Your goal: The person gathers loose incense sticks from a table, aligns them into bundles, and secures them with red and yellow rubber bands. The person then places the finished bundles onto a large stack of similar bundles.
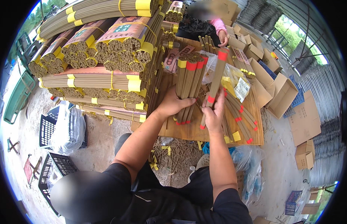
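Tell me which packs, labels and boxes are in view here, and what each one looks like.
Stacked stick bundles, left: long, brown, with yellow bands.
Paper labels, atop the stack: pink and green wrappers.
Red-banded bundle, in the left hand: upright, brown.
Thin bundle, in the right hand: red bands.
Clear plastic bag, on the wooden table: yellow pieces inside.
Cardboard boxes, right: open, brown.

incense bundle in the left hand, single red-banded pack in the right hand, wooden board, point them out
incense bundle (188, 89), head view, mid sticks
red-banded pack (217, 76), head view, mid shaft
wooden board (188, 131), head view, bare near edge
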Available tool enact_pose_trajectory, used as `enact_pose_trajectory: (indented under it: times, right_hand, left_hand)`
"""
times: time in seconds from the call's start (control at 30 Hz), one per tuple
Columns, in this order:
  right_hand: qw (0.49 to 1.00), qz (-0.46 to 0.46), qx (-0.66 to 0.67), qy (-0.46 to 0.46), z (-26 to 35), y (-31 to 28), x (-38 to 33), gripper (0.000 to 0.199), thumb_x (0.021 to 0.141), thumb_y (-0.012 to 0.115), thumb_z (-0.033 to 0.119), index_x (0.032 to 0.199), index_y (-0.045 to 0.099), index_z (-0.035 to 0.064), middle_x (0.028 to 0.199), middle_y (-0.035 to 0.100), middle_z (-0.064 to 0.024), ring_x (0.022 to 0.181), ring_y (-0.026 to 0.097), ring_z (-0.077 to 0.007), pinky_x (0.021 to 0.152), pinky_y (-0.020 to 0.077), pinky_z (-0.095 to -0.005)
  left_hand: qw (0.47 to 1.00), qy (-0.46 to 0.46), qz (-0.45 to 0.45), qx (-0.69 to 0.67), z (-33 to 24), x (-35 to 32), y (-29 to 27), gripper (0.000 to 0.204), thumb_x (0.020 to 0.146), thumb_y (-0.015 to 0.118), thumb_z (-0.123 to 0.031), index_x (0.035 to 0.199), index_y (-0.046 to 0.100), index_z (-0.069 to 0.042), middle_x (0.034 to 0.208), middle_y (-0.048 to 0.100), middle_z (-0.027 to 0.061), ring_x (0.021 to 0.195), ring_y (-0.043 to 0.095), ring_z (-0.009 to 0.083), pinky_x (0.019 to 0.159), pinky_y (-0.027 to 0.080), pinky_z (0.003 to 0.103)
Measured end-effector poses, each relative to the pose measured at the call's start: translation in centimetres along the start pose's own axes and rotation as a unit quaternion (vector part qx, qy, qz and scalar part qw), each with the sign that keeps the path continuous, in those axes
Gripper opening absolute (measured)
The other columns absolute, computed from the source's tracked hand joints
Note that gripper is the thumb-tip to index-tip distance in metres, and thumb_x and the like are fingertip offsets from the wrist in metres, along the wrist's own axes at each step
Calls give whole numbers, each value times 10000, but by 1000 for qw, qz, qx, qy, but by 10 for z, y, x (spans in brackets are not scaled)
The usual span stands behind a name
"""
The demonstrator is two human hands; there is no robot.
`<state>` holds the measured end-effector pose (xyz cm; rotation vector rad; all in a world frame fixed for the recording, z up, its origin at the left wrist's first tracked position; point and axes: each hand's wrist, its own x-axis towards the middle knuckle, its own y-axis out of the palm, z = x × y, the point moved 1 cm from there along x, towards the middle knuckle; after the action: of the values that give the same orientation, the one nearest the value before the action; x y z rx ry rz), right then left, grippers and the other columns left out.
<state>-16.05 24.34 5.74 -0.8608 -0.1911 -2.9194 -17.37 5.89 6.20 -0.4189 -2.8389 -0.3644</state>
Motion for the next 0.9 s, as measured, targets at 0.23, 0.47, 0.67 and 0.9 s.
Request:
enact_pose_trajectory:
  times: [0.23,0.47,0.67,0.9]
  right_hand:
    - [957,-78,-241,-139,-14,18,-13,605,1031,560,423,1372,428,-59,1040,606,-131,911,606,-254,850,499,-386]
    - [938,-110,-284,-165,-17,36,-14,672,1041,487,498,1416,399,-54,1305,522,-259,1148,582,-358,978,458,-454]
    - [967,-95,-172,-161,-8,27,-10,644,1030,505,492,1388,417,-36,1251,533,-197,1069,580,-281,933,464,-398]
    - [986,-103,-104,-82,27,37,0,568,1087,383,446,1378,465,-35,1260,582,-160,1104,584,-245,993,445,-392]
  left_hand:
    - [999,25,7,22,5,0,4,472,852,809,-193,1244,626,-4,1139,704,77,1040,656,167,939,525,351]
    - [996,77,19,42,18,2,5,615,870,799,-422,1269,600,2,1179,692,99,1086,640,184,972,507,364]
    - [998,43,40,30,17,-1,12,695,820,842,-444,1283,590,9,1182,691,99,1098,637,178,981,503,356]
    - [996,39,56,49,8,-1,19,771,754,908,-380,1320,560,13,1232,670,97,1140,620,182,1012,489,360]
